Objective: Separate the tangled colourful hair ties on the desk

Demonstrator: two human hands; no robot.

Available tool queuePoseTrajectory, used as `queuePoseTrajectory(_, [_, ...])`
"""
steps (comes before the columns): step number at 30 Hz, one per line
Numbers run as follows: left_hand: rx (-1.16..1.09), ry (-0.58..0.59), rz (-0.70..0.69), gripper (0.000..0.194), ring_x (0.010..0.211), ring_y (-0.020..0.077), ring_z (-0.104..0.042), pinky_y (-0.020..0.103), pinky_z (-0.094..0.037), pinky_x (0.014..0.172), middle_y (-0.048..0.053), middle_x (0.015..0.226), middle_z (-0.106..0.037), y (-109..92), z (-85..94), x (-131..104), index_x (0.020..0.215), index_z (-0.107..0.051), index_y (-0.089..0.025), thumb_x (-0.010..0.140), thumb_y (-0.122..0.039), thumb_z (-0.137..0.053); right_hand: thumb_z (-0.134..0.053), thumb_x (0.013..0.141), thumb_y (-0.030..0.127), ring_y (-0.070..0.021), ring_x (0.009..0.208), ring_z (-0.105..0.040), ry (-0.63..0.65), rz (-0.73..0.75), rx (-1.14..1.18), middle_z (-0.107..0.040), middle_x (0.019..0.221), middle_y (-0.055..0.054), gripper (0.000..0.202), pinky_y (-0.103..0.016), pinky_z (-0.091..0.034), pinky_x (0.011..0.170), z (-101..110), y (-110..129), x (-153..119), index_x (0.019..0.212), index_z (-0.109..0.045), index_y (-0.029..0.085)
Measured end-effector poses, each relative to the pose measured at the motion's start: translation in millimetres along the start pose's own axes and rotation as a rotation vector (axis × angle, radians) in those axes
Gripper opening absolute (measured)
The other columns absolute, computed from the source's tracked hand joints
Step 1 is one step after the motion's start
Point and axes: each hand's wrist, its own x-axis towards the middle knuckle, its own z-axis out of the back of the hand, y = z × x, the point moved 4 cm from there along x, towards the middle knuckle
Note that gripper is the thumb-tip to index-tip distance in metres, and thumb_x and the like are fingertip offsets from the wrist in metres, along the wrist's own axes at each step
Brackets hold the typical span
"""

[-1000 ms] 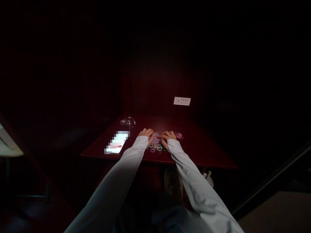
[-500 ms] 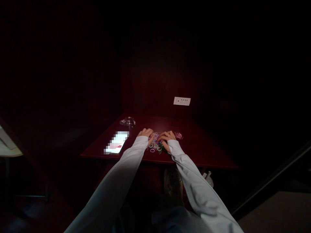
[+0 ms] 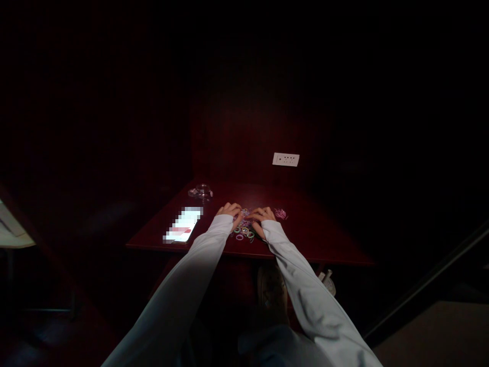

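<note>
"Head view: what are the hands at?"

"A pile of small coloured loops (image 3: 245, 231), on the dark red surface (image 3: 305, 237). The left hand (image 3: 229, 209) is at the pile's left side, the right hand (image 3: 263, 214) at its right."

"Is either one gripping anything?"

"I cannot tell. The left hand's fingers are curled at the pile's edge, and the right hand's are bent in over it. Their tips are too small and shaded to show whether a loop is pinched."

"So which step would you call this?"

"My reading is fingering through the loops, both hands working at the pile itself."

"And what would the next move call for?"

"If one loop is to be taken up, I'd say parting it from its neighbours first, then a light pinch. They overlap, so two could come up together. Those on the near side of the pile look looser and probably easier to single out."

"Anything else around?"

"To the right of the pile, past the right hand, lies a pink cluster (image 3: 281, 214), apart from it. A phone (image 3: 185, 224) with a lit screen lies left of the pile. Beyond the phone, to the pile's far left, is some clear ware (image 3: 203, 190); how many pieces, I can't say."
</note>
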Motion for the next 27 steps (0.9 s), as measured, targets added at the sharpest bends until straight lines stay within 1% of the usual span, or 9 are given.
queuePoseTrajectory(3, [-0.005,0.016,-0.003,0.021,0.112,0.0225,-0.059,0.038,-0.048,0.098,0.003,0.124,-0.073,-1,1.6,0,0.095,-0.073,-0.024,0.102,-0.029,-0.054,-0.056,0.096,0.022,-0.0268,0.111,-0.048,-0.016,-0.004,-0.006,-0.07,0.117,-0.005,0.035,-0.042,-0.042,0.103,-2,-4,1,0.119,-0.08,0.032])
queuePoseTrajectory(7, [-0.007,0.029,-0.013,0.017,0.113,0.023,-0.059,0.038,-0.048,0.098,0.002,0.126,-0.072,-2,2.9,-1,0.085,-0.07,-0.023,0.098,-0.027,-0.061,-0.054,0.098,0.024,-0.0275,0.111,-0.048,-0.06,-0.064,-0.017,-0.07,0.115,-0.006,0.034,-0.042,-0.04,0.102,-5,-12,2,0.118,-0.08,0.03])
queuePoseTrajectory(12, [-0.006,0.009,-0.014,0.016,0.11,0.0215,-0.06,0.037,-0.047,0.096,0.002,0.125,-0.073,-2,1.1,-1,0.091,-0.07,-0.023,0.101,-0.025,-0.057,-0.051,0.098,0.023,-0.0276,0.108,-0.048,-0.127,-0.12,-0.017,-0.07,0.112,-0.008,0.035,-0.042,-0.04,0.1,-4,-17,2,0.117,-0.08,0.029])
queuePoseTrajectory(17, [-0.018,0.01,-0.025,0.019,0.109,0.0211,-0.061,0.036,-0.046,0.096,0.001,0.123,-0.074,-2,2.9,1,0.096,-0.069,-0.025,0.105,-0.028,-0.052,-0.051,0.099,0.025,-0.0284,0.108,-0.048,-0.096,-0.149,-0.019,-0.071,0.114,-0.009,0.033,-0.043,-0.04,0.101,-4,-16,3,0.116,-0.08,0.028])
queuePoseTrajectory(20, [-0.025,0.034,-0.029,0.018,0.11,0.0214,-0.061,0.037,-0.046,0.096,0.001,0.125,-0.073,-2,5.0,1,0.096,-0.069,-0.025,0.104,-0.027,-0.052,-0.053,0.099,0.025,-0.0277,0.109,-0.049,-0.084,-0.124,0.004,-0.071,0.113,-0.008,0.031,-0.042,-0.039,0.102,-3,-14,3,0.114,-0.081,0.028])
queuePoseTrajectory(23, [-0.025,0.053,-0.029,0.019,0.112,0.022,-0.06,0.037,-0.047,0.096,0.001,0.126,-0.073,-3,5.7,1,0.098,-0.069,-0.025,0.104,-0.027,-0.051,-0.061,0.097,0.029,-0.0265,0.109,-0.05,-0.066,-0.062,0.014,-0.072,0.112,-0.006,0.025,-0.041,-0.04,0.1,-4,-10,3,0.113,-0.081,0.03])
queuePoseTrajectory(25, [-0.02,0.049,-0.03,0.02,0.113,0.0221,-0.06,0.037,-0.047,0.096,0.002,0.126,-0.073,-4,5.7,1,0.1,-0.07,-0.025,0.105,-0.028,-0.05,-0.064,0.096,0.031,-0.0259,0.108,-0.05,-0.067,-0.041,0.002,-0.072,0.111,-0.006,0.023,-0.039,-0.04,0.098,-3,-8,3,0.112,-0.081,0.029])
queuePoseTrajectory(27, [-0.013,0.024,-0.03,0.022,0.111,0.022,-0.06,0.037,-0.047,0.097,0.002,0.124,-0.073,-4,6.3,0,0.103,-0.07,-0.026,0.105,-0.029,-0.048,-0.063,0.097,0.031,-0.0259,0.108,-0.05,-0.094,-0.064,-0.015,-0.072,0.11,-0.006,0.023,-0.039,-0.04,0.098,-3,-9,3,0.111,-0.081,0.028])
